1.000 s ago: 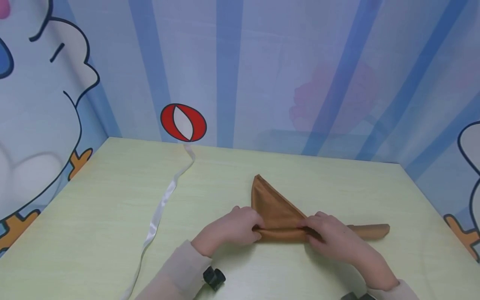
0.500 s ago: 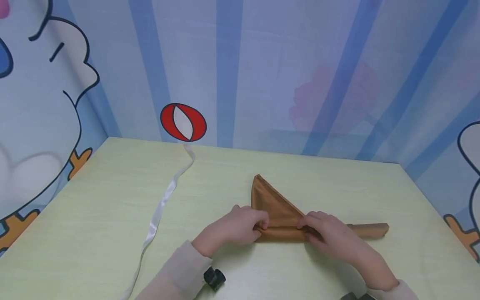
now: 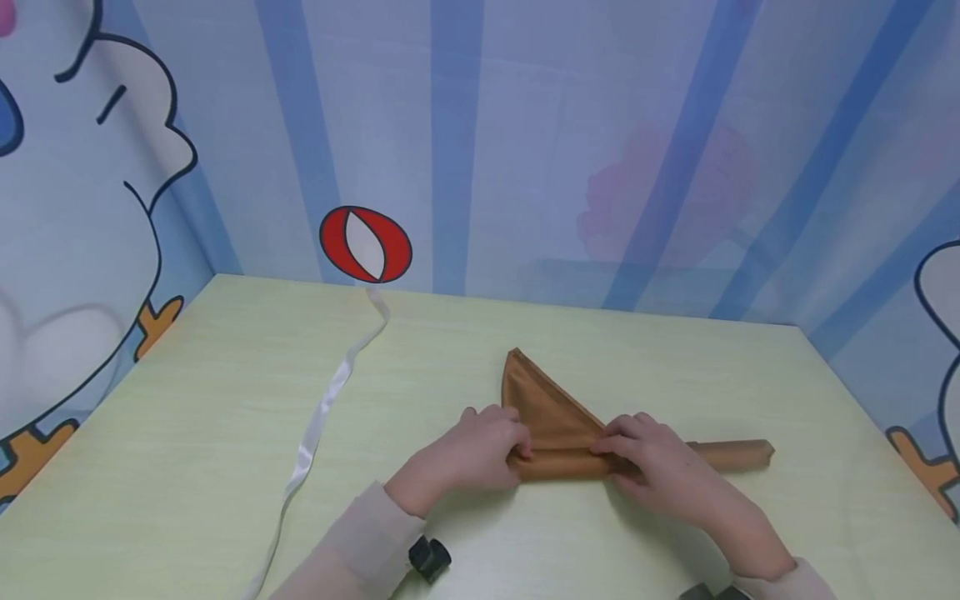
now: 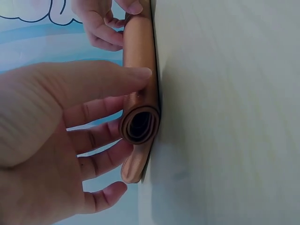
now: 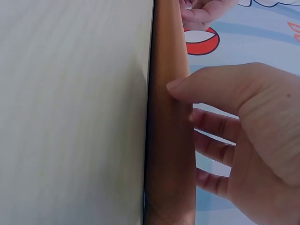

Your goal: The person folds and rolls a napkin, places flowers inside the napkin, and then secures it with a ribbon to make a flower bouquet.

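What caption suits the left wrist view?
Left hand grips a brown, leather-like cylindrical roll near its open spiral end; right hand holds it farther along.

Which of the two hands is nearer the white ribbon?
The left hand, gripping the rolled brown cloth near its open end. It is between the white ribbon and the right hand, which grips the roll farther along.

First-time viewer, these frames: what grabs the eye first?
Probably the glossy brown cloth-like sheet right of centre in the head view, its peak pointing away above a rolled near edge held by the left hand and right hand. Next, the red-and-white printed ball on the striped blue backdrop, with a shiny white ribbon below it.
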{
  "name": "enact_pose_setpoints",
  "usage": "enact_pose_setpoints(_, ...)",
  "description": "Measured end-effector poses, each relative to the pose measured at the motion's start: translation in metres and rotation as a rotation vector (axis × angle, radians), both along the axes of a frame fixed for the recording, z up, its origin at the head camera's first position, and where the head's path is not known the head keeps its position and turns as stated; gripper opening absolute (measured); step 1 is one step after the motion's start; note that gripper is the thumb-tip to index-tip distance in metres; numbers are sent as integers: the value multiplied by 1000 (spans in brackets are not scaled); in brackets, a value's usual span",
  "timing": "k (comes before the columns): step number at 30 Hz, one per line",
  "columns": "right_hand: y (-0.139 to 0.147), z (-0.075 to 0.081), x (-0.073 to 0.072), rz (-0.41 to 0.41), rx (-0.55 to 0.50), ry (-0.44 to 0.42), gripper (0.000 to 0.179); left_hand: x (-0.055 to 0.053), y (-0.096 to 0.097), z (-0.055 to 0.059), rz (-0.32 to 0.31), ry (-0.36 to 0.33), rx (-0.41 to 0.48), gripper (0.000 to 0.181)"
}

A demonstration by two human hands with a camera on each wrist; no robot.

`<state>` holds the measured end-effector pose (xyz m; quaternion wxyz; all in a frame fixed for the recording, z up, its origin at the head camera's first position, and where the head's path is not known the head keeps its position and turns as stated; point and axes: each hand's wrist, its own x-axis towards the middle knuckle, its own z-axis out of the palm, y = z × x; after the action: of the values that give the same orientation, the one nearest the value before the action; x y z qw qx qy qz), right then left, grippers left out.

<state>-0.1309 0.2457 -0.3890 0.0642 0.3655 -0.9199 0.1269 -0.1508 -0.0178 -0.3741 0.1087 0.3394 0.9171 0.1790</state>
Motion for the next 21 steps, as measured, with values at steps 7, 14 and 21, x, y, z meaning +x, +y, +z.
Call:
enact_pose_setpoints(7, 0, 2, 1, -14, 36, -49, 34, -2, 2, -4, -8, 35, -40, 19)
enact_pose_setpoints(14, 1, 0, 0, 0, 23, -56, 31, -3, 1, -4, -22, 10, -20, 17)
enact_pose_setpoints(21, 0, -1, 1, -11, 13, -60, 27, -5, 0, 0, -33, -73, 10, 18)
